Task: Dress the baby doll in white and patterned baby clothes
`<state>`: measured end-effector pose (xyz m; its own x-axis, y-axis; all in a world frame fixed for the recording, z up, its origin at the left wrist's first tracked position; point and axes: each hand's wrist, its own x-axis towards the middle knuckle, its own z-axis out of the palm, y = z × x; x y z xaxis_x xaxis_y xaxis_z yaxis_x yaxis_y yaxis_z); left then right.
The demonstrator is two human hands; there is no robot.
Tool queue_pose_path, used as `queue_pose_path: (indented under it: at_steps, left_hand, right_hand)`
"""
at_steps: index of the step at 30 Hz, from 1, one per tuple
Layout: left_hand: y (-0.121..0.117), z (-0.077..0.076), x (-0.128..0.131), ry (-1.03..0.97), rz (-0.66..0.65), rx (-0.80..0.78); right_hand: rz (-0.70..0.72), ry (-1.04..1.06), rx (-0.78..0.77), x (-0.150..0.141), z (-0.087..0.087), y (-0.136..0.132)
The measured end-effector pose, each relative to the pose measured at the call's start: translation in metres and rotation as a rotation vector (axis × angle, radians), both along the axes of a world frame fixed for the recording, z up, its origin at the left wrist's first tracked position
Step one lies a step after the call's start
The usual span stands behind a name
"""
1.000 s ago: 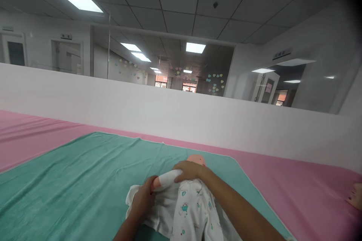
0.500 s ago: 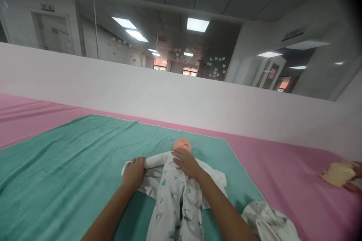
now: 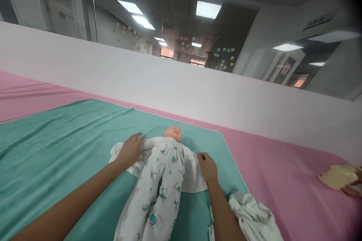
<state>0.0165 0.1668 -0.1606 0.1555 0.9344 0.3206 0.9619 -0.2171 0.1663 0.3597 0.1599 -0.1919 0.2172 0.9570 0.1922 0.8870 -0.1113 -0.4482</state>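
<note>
A baby doll (image 3: pixel 173 132) lies on its back on a green blanket (image 3: pixel 65 147), its head toward the wall. A white top (image 3: pixel 194 175) is spread out under its arms, and white printed pants (image 3: pixel 162 184) cover its body and legs. My left hand (image 3: pixel 131 151) is over the sleeve at the picture's left, fingers stretched out and slightly smeared by motion. At the other side, my right hand (image 3: pixel 207 166) has its fingers curled at the edge of the white top, pinching the cloth.
A crumpled white printed cloth (image 3: pixel 254 214) lies beside my right forearm. Pink sheeting (image 3: pixel 271 158) surrounds the blanket. Another doll (image 3: pixel 339 177), in pale yellow, lies at the far right. Behind the blanket rises a white wall (image 3: pixel 169 86) with a mirror or window above.
My right hand has left the doll's chest and moved outward to the top's edge on the right. My left hand has loosened from the left sleeve, its fingers now extended. The view has shifted.
</note>
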Motion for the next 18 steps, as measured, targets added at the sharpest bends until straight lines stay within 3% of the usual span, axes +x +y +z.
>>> queue_pose_path:
  at_steps: [2, 4, 7, 9, 13, 18]
  left_hand:
    - [-0.002, 0.022, 0.039, -0.032, -0.263, -0.023]
    - [-0.001, 0.036, 0.083, 0.005, -0.408, -0.054]
    - [0.006, 0.042, 0.138, 0.104, -0.488, -0.141]
    - [0.012, 0.038, 0.162, 0.251, -0.468, -0.198]
    - [0.021, 0.032, 0.183, 0.335, -0.405, -0.235]
    - [0.029, 0.037, 0.177, 0.315, -0.343, -0.319]
  right_hand:
    - [-0.129, -0.007, -0.024, 0.013, 0.002, -0.002]
    - [-0.236, -0.018, -0.054, 0.023, 0.003, -0.004]
    - [-0.305, -0.024, -0.174, 0.032, 0.001, -0.004]
    - [-0.281, -0.019, -0.243, 0.033, -0.001, -0.003]
    - [-0.253, 0.001, -0.205, 0.034, -0.006, 0.001]
    - [-0.386, 0.096, -0.117, 0.044, -0.008, 0.004]
